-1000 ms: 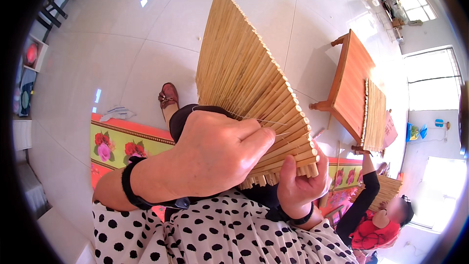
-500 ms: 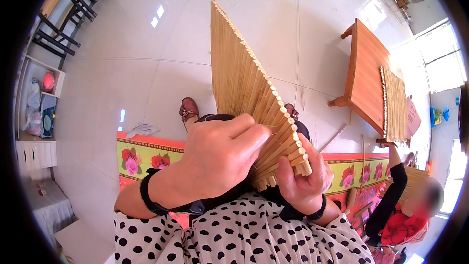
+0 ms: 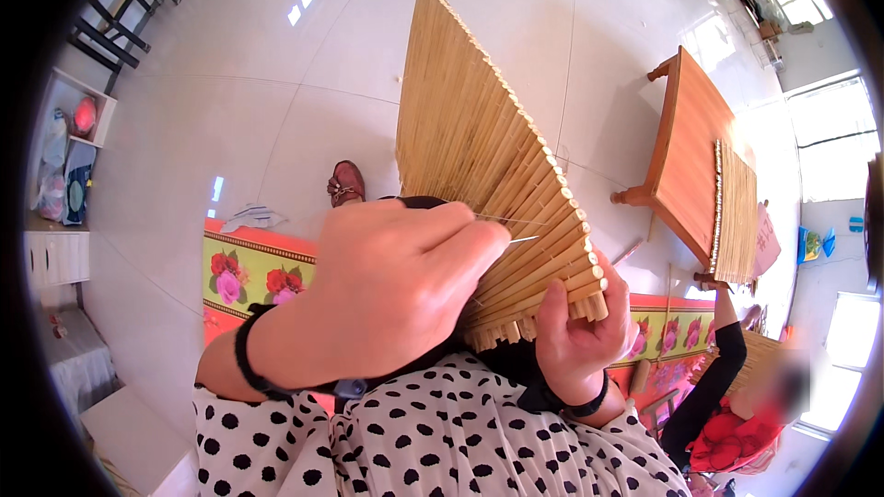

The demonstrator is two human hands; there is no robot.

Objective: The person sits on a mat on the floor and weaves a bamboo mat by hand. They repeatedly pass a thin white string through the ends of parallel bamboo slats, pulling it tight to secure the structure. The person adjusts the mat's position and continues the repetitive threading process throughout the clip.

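Note:
A tall mat of bound bamboo sticks stands on my lap, fanning out toward me, its cut ends forming a scalloped right edge. Fingers closed, my left hand is over the mat's lower part, pinching a thin needle trailing pale thread; the pinched end is hidden. My right hand grips the lower right corner of the sticks, thumb in front and fingers wrapped around the edge. Below lies my polka-dot skirt.
A wooden table at right carries another bamboo mat. A co-worker in red sits at lower right, an arm raised toward it. Black chairs and a white shelf line the left. A floral strip lies around my seat.
The whole view has shifted slightly back and forth. My left hand has moved a little at the mat while keeping its pinch; my right hand keeps hold of the corner.

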